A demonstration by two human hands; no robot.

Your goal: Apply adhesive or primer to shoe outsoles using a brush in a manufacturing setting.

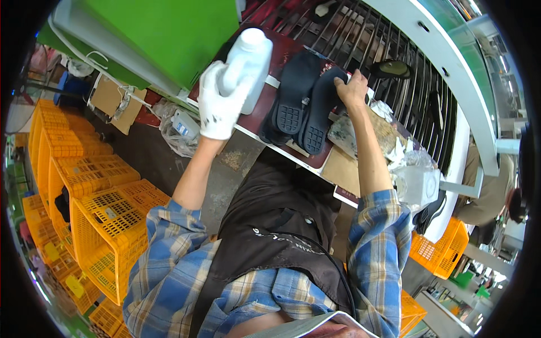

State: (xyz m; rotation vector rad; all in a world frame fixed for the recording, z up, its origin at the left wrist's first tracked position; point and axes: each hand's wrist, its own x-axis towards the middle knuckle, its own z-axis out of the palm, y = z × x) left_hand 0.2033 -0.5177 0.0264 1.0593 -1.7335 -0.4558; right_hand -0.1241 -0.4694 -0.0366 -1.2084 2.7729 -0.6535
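Note:
A white plastic jug with a white cap stands tilted in the grasp of my left hand, which wears a white glove with a few dark spots. The gloved fingers wrap round its side. Just to its right, black shoe soles lie on the dark red work board: a left one and a right one, their gridded heels toward me. My bare right hand is beside the toe end of the right sole, thumb and fingers apart. Whether its thumb touches the sole I cannot tell.
Behind the board runs a rack of metal rods with a dark sole on it. A stained cloth pad and a clear plastic container sit at right. Orange crates are stacked at left, below a green box.

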